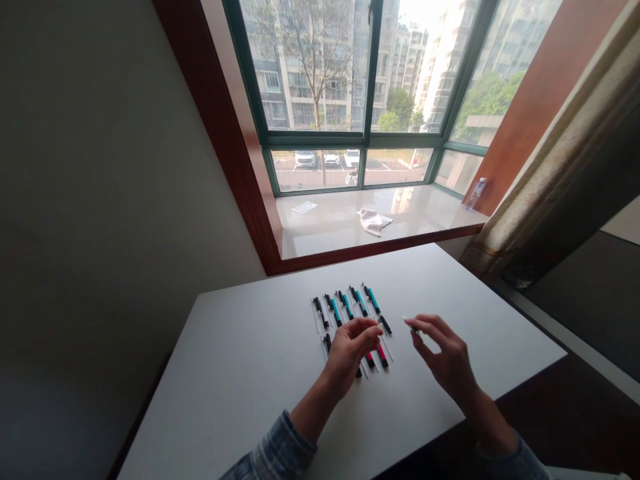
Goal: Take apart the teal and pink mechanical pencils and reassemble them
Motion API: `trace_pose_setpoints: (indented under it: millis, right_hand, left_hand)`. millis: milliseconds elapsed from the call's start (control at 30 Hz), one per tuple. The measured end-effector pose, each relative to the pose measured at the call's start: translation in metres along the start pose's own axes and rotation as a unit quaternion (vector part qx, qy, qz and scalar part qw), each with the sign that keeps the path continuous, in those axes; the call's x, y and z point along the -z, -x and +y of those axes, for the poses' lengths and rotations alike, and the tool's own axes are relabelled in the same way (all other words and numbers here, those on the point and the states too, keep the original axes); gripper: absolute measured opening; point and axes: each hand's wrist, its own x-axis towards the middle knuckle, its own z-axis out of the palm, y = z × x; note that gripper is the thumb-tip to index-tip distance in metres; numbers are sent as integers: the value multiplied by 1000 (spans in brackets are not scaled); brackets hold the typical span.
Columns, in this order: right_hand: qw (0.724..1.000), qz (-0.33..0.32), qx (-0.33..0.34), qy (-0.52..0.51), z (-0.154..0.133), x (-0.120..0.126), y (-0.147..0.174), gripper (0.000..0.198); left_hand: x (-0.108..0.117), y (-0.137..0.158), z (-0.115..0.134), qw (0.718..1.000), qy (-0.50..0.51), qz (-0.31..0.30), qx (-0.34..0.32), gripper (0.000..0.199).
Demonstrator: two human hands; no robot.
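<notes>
One small dark pen part [413, 327] sits pinched in the right hand [447, 351] above a white desk [240, 360], thumb and finger closed on it. To the left, the left hand [350, 347], fingertips together, appears to nip a small pale piece [381, 326]. Between them, closer to the left hand, a black pen piece [386, 325] slants from far left to near right, just nearside of teal-and-black pens [373, 301].

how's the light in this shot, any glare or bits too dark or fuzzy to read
Head view: backlit, with the sky through the window nearly white; head view: the wall at picture left sinks into shadow; head view: the windowsill shows reflections; head view: the small piece in the right hand lacks readable detail.
</notes>
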Motion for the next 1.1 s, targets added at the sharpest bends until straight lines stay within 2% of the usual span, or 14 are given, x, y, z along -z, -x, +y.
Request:
trace_pose_setpoints:
  millis: [67, 167, 267, 433, 567, 733, 1100]
  right_hand:
    - [991, -111, 53, 46, 13, 3, 10, 35]
    - [979, -178, 71, 70, 31, 1, 23, 38]
    - [980, -177, 59, 72, 40, -2, 27, 38]
    - [990, -117, -8, 82, 38, -5, 26, 27]
    - [986, -139, -30, 86, 35, -9, 24, 20]
    - [985, -157, -30, 71, 32, -8, 20, 23]
    - [983, -179, -29, 32, 29, -12, 9, 15]
  left_hand:
    - [0, 0, 2, 1000, -3, -1, -7, 31]
    - [1, -1, 1, 1000, -17, 2, -23, 29]
    - [3, -4, -1, 999, -32, 11, -32, 30]
    - [4, -6, -2, 997, -54, 25, -44, 30]
    - [3, -6, -2, 996, -70, 29, -49, 30]
    - [4, -7, -4, 996, -76, 23, -52, 29]
    - [4, -7, -5, 993, -96, 20, -63, 26]
